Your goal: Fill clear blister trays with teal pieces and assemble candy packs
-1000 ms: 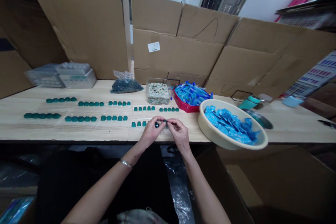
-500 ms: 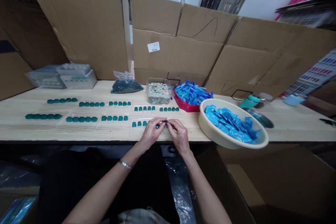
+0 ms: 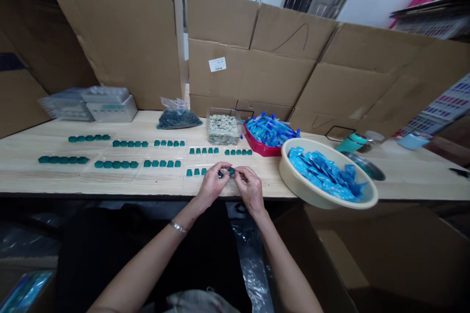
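Left hand (image 3: 212,186), right hand (image 3: 250,188) together low over desk (image 3: 110,181) — fingers (image 3: 239,170) pinched shut on small teal piece (image 3: 231,171) — teal row (image 3: 196,171) just left.

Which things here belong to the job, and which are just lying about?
Job:
left hand; right hand; small teal piece between them; rows of teal pieces on clear sheets

Probably lying about:
cream basin of blue sachets; red tray; teal tumbler; steel dish; cardboard sheets
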The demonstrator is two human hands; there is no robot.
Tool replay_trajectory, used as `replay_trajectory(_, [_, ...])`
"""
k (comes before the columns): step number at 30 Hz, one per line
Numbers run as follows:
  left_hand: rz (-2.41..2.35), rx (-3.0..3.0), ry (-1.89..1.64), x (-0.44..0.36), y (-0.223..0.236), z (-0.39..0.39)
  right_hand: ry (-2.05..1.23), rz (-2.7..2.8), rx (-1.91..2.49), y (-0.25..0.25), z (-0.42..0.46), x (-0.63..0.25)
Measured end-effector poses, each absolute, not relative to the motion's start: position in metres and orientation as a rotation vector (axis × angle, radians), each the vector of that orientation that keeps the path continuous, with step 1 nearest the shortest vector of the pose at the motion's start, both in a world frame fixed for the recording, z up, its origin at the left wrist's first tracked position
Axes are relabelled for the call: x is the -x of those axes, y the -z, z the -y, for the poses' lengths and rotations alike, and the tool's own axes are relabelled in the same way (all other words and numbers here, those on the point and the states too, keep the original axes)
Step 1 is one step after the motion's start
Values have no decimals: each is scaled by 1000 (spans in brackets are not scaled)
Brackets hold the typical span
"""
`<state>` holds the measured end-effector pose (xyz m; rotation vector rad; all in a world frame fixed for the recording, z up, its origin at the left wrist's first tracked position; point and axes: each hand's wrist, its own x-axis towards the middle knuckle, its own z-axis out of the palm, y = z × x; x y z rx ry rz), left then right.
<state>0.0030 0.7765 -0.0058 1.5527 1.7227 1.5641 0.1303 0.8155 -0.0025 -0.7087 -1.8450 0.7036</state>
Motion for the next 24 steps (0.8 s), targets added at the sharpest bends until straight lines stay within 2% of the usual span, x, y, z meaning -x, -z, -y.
replay_trajectory(5, [-1799,-1881,-1567,-6,15,-773,-932,1777,826,1,-817,-135])
replay_trajectory(13, [-1730,-2230,-1449,-15,20,-766,-1008,1711,879,-2,-830,-154])
replay_trajectory(21, [-1755,-2427,-951,-29,39,-755,-725,1880,808,26,-876,-174])
replay_trajectory(24, [-1747,-2414,-917,-30,41,-755,-619,2001,800,37,-884,-172])
